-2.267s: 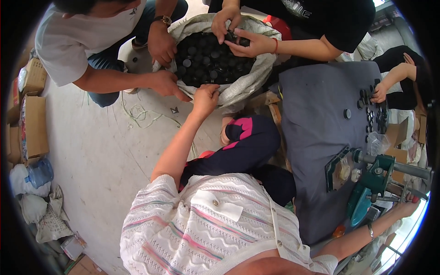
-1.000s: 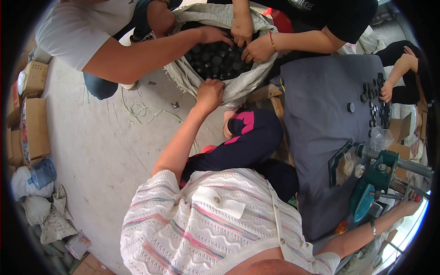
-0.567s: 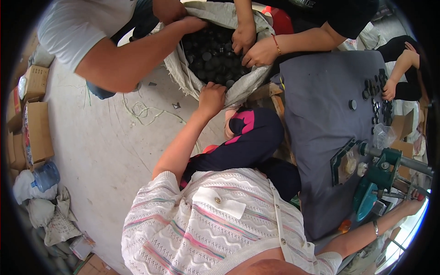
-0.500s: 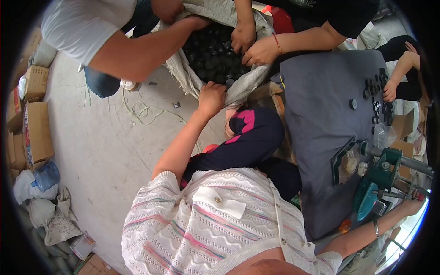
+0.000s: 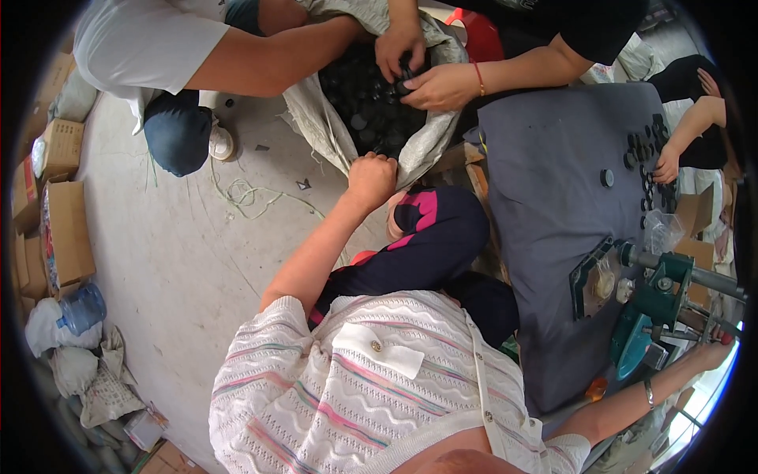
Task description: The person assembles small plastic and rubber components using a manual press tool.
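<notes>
Sack [image 5: 320, 126] of black round pieces [image 5: 359, 122] set off far left corner of grey-covered tabletop [image 5: 545, 158]; near rim pinched by curled left hand [image 5: 373, 182]. Judged soft-walled, heavy, contents slippery; best held by bunched rim. Red knob [image 5: 726, 338] met by right hand [image 5: 711, 355]; grip cannot be told.

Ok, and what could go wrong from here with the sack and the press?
If the left hand slips off the rim of the sack, some black discs might spill.

The right hand is at the red knob of the green press; an absent-minded pull might move it.

Another person's hand is beside loose discs, and might knock some down.
</notes>
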`<state>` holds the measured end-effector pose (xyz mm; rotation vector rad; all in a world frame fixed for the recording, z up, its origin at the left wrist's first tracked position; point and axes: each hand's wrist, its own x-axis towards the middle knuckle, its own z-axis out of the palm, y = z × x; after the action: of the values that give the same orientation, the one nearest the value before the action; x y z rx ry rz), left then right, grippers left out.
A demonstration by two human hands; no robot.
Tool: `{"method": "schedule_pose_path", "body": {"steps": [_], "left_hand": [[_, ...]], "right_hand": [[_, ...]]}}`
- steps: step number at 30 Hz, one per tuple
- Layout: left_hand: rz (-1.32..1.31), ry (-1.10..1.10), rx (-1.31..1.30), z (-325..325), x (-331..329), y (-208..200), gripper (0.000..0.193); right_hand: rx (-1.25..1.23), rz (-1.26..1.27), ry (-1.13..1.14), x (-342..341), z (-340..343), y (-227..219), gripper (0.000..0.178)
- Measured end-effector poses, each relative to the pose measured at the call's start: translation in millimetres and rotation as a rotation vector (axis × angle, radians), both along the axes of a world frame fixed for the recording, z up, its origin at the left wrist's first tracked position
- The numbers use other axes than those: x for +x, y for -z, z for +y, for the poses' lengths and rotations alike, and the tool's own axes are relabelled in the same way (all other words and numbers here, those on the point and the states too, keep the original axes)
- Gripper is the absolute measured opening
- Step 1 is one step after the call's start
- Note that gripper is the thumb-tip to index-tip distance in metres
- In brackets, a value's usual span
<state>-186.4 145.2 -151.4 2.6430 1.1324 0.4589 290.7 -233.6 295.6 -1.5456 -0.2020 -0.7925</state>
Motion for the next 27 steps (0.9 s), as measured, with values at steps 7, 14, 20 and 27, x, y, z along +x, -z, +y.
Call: {"method": "schedule_pose_path", "body": {"steps": [7, 14, 20, 27], "left_hand": [[-0.049, -0.007, 0.064, 1.7, -0.7, -6.3, 0.009], [-0.061, -0.021, 0.08, -3.0, -5.1, -4.8, 0.007], [-0.031, -0.005, 0.101, 4.6, -8.7, -14.3, 0.007], [-0.039, -0.033, 0.091, -0.7, -13.6, -12.0, 0.006]], "right_hand": [[-0.233, -0.051, -0.021, 17.3, -20.5, -5.7, 0.027], [-0.235, -0.042, 0.01, 0.8, -4.6, -2.0, 0.028], [-0.186, -0.045, 0.01, -9.6, 4.6, 2.5, 0.028], [-0.239, -0.056, 0.003, 9.9, -18.6, -3.5, 0.025]]}}
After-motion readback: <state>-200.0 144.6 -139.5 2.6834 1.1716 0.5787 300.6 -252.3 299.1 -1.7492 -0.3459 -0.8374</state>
